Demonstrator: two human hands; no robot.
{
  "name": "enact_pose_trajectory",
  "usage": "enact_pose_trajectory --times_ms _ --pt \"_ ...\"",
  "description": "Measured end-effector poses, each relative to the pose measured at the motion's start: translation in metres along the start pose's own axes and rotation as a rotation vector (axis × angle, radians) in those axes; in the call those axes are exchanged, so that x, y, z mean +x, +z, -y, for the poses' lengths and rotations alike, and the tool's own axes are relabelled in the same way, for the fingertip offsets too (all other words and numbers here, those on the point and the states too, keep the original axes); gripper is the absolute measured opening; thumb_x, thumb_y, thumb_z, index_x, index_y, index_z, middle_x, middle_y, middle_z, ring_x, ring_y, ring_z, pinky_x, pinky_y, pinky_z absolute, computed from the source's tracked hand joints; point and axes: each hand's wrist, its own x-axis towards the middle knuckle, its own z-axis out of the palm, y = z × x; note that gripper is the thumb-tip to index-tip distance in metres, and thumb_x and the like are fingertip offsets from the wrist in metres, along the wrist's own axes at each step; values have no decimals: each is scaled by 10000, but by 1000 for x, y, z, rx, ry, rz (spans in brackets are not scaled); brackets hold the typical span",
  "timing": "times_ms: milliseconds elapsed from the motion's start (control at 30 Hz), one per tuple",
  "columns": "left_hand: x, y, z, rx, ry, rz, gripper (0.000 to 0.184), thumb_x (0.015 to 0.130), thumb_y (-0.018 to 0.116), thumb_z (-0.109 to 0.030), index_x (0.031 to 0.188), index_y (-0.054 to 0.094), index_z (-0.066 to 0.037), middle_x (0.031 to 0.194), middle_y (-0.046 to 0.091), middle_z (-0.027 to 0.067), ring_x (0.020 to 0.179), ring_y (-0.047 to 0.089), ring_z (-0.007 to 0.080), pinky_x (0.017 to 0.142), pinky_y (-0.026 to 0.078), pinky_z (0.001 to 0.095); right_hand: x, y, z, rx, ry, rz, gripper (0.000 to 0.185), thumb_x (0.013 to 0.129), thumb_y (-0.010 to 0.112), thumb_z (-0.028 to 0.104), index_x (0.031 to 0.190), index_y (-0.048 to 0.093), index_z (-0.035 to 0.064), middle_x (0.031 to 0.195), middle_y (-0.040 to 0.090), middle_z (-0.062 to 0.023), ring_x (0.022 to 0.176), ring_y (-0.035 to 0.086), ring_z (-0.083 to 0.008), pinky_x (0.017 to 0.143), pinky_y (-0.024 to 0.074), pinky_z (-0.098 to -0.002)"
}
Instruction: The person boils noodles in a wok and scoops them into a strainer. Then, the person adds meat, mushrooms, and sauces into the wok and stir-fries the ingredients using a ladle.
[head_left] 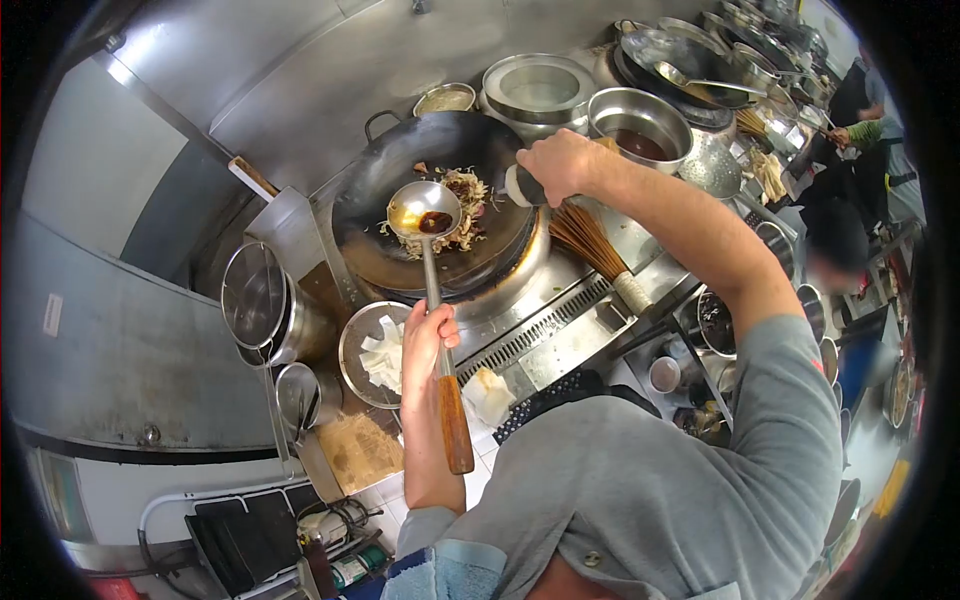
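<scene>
A long-handled metal ladle (408,205) with a wooden grip is held in my left hand (428,335), its fingers wrapped round the shaft. Dark sauce lies in its bowl, which is over the black wok (365,215). Shredded food (468,190) is heaped in the wok, partly behind the ladle. My right hand (556,168) grips a dark bottle (527,187) tilted towards the ladle, its light-coloured nozzle end above the wok's right side.
A bamboo brush (590,240) lies right of the wok. Metal pots (640,108) stand behind. At the left are a strainer (253,300) and a colander with white cloth (385,355). A person in dark clothing (840,190) is at the far right.
</scene>
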Motion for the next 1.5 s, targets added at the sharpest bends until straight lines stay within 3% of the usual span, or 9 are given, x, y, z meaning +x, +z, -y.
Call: enact_pose_trajectory --times_ms 633,800,933,1000,1033,1067,1300,1400,1500 --pt "4 -3 -5 9 -79 26 67 877 517 -13 896 453 -14 727 467 25 516 412 52 419 347 213 -48 3 -21 136 62 -115 596 607 785 254 1103 546 25 982 657 -170 948 641 -330 820 505 -431" --pt "12 6 -13 107 -9 8 59 920 491 -63 871 473 -34 638 453 -5 461 400 51 393 342 203 -95 9 -49 604 131 -361 694 620 805 252 1207 516 20 1029 647 -175 979 628 -290 864 480 -368" --pt "22 -26 -21 687 139 -119 310 870 535 -42 1173 480 -8 713 494 22 507 457 83 407 393 247 -143 48 -44 1286 136 -685 673 667 825 245 1223 527 9 1089 635 -121 1020 610 -204 891 461 -311" --pt "28 -31 -21 1051 189 -185 382 856 550 -53 1232 494 -23 796 582 69 592 551 148 533 492 305 -189 80 -47 1564 130 -849 638 714 808 186 1246 512 -7 1147 605 -86 1049 573 -166 922 437 -295" --pt "31 -32 -15 1310 521 -193 408 838 567 -60 1242 514 -28 946 658 141 787 646 247 744 519 355 -221 99 -55 1560 168 -935 643 715 802 171 1257 505 -7 1155 606 -88 1055 576 -174 936 431 -303" --pt "28 -21 -19 1409 497 -216 410 830 580 -65 1232 517 -16 1052 655 209 981 638 341 881 471 389 -257 116 -68 1552 209 -1020 649 717 796 157 1269 497 -7 1163 606 -89 1061 579 -181 950 425 -311" --pt "-7 18 -23 1564 743 -491 539 838 624 -104 1331 445 19 1156 595 285 1052 605 396 890 462 424 -472 240 -117 1173 828 -1356 722 684 836 189 1282 475 10 1164 599 -73 1062 575 -174 960 432 -329" --pt "17 1 -19 1272 749 -453 476 859 583 -78 1309 459 20 940 621 158 683 607 253 578 514 343 -525 282 -130 1050 1045 -1491 721 649 848 201 1252 493 25 1154 603 -82 1056 582 -180 940 446 -328" --pt "18 3 -30 699 424 -273 155 906 538 -101 1035 539 -16 672 453 32 480 409 108 386 369 268 -518 334 -138 1079 1089 -1579 763 613 858 188 1246 465 22 1153 599 -91 1051 583 -171 949 445 -332"
